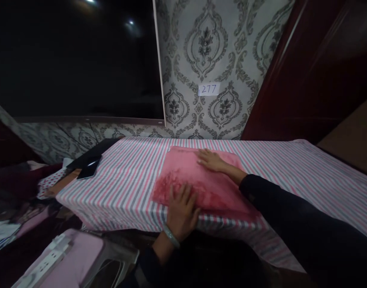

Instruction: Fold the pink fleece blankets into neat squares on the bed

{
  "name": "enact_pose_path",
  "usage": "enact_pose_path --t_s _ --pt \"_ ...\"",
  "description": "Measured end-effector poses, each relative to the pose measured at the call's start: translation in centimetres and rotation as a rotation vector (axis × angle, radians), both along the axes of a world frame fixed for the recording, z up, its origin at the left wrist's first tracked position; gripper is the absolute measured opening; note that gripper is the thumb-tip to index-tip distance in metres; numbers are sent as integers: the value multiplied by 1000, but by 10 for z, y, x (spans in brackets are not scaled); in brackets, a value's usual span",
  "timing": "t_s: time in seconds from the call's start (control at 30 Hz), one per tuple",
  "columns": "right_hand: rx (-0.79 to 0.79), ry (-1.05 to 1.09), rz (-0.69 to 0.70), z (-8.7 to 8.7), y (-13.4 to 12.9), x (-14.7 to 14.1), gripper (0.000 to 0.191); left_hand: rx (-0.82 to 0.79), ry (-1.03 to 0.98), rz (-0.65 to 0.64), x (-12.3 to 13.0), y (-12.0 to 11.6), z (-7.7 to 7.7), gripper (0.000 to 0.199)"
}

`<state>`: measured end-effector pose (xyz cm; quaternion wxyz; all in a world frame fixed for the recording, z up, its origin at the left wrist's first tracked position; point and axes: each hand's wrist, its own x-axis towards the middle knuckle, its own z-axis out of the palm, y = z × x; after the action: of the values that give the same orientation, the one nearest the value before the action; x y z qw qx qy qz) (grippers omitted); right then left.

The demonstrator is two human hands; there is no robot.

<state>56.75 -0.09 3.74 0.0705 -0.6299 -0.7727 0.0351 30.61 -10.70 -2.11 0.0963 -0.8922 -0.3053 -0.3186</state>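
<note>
A folded pink, plush-looking cloth (pixel 183 164) lies flat on the striped tablecloth (pixel 123 172), its near edge close to the front edge of the surface. My left hand (pixel 182 212), with a pale bangle at the wrist, rests on the cloth's near part, fingers spread and pointing away from me. Farther back, my right hand (pixel 212 161) lies flat on the upper middle of the cloth, fingers stretched to the left. Darker red patches show in the pile around the left hand. Neither hand grips anything.
Left on the table are a dark tablet-like device (pixel 90 167) and a black flat object (pixel 95 150). A power strip (pixel 47 264) lies on a pink stool (pixel 81 252) at lower left. A large TV (pixel 81 60) and a paper marked 277 (pixel 209 89) are behind.
</note>
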Motion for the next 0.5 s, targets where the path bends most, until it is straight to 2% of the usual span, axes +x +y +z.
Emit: enact_pose_path --t_s 0.1,0.2,0.33,0.5 --pt "-77 22 224 2 -2 -51 61 8 -41 165 -12 13 0 44" --pt "-123 -40 353 -6 6 -82 62 13 -30 242 -13 21 -16 52" --pt "-104 -66 257 -13 37 -76 66 -20 -60 245 -11 22 -33 55" --pt "-170 -16 37 -15 75 -52 64 -33 -111 217 -10 20 -32 54"
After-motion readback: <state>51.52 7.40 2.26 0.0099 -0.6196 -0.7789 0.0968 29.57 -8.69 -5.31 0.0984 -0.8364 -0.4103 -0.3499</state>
